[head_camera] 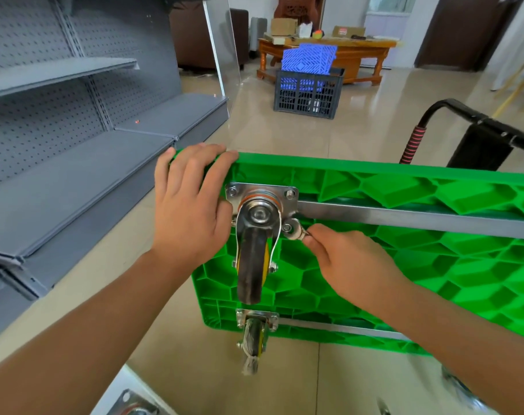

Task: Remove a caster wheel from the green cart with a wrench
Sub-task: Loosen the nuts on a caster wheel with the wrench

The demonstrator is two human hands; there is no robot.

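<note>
1. My right hand [349, 265] has its fingers curled tight round the wrench [296, 233]; only the small metal head shows past my fingertips, the handle buried in my grip.
2. That wrench head sits on the bolt [287, 227] at the near right corner of the caster wheel's mounting plate [262, 193], just ahead of my knuckles.
3. The caster wheel [253, 265] hangs immediately left of my right hand, dark tread with a yellow hub, in a shiny fork, not yet off the plate.
4. My left hand [192, 205] lies flat and spread on the corner of the green cart [404, 265], fingers straight and draped over its top edge, the thumb side touching the plate; it holds nothing.
5. The cart stands on its side, ribbed underside facing me, a steel rail [419, 218] running away to the right above my right hand.
6. Below my right wrist a second caster [254, 333] sits at the cart's lower corner.
7. Beyond the cart, the black handle [452, 109] sticks up, and grey shelving [75, 145] stands off to the left of my left hand.
</note>
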